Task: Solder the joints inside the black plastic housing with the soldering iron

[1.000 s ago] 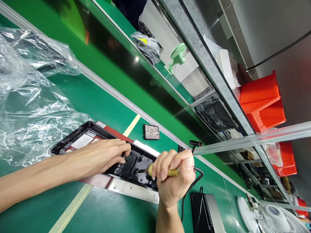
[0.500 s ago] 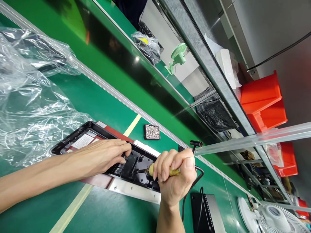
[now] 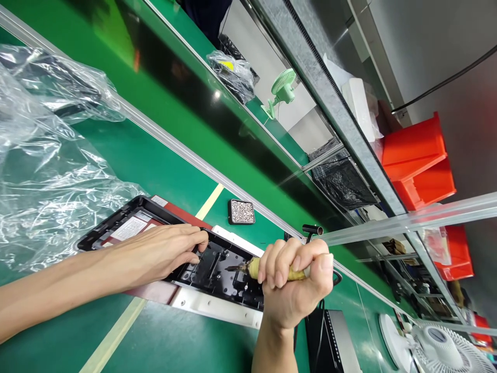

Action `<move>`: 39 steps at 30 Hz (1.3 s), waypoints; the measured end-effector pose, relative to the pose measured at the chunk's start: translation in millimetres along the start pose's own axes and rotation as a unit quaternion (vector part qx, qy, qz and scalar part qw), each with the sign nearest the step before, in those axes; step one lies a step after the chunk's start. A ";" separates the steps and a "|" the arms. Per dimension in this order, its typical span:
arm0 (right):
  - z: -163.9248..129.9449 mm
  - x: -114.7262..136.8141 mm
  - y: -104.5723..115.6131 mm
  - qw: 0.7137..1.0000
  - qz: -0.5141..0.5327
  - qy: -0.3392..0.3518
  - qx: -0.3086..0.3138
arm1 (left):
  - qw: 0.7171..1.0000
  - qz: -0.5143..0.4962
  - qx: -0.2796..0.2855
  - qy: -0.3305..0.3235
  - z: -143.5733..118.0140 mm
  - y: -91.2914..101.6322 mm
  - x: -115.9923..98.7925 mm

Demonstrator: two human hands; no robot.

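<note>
**Driver tip poised over a black housing on the green bench**

The right hand is closed in a full fist around the yellowish handle of a powered screwdriver, fingers wrapped over the top and thumb clamped at the right end, so the grip has nothing loose about it. The dark bit points left and sits just above the inside of the black plastic housing; whether it touches a screw I cannot tell. A black cord leaves the tool behind the fist.

The left hand lies flat and mostly open on the housing's left half, fingertips pressing down on the raised rim near the middle, pinning it without enclosing anything.

The housing lies low and centre in the frame, on a white fixture plate with a red pad showing at its upper edge. It looks like a light, stiff moulded shell with thin ribs and small bosses inside, likely to skate under the driver's push and to crack or mark if squeezed across the ribs. The firmer outer frame, where the left hand already bears, seems the safer place to hold.

Just above, a small black tray of screws sits on the green bench. Crumpled clear plastic film fills the left of the frame. A white fan sits at lower right, red bins at upper right, and a mint-green fan stands on the far side.
</note>
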State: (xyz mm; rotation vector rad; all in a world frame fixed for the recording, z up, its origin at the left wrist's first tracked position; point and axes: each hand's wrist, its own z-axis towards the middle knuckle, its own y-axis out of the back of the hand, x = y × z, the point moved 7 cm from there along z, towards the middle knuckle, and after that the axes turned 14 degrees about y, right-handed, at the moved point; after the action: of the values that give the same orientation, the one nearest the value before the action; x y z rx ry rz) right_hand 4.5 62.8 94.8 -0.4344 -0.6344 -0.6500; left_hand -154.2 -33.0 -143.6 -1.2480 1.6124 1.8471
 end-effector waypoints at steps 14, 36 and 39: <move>6.9 -13.1 8.5 0.992 -0.074 0.032 -0.095 | 1.000 0.000 -0.012 -0.022 -3.1 2.1 -1.6; 5.0 -30.2 3.5 0.996 -0.056 0.010 -0.074 | 1.000 0.004 -0.014 -0.024 -4.0 1.1 -0.6; 6.4 -31.5 2.9 0.996 -0.052 0.011 -0.071 | 1.000 0.005 0.000 -0.024 -3.7 0.0 -0.5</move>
State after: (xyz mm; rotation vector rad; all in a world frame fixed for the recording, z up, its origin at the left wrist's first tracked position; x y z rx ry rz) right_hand -15.7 81.6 78.1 -0.5282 -0.5952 -0.8012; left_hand -152.6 -36.3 -143.0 -1.1878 1.5962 1.8699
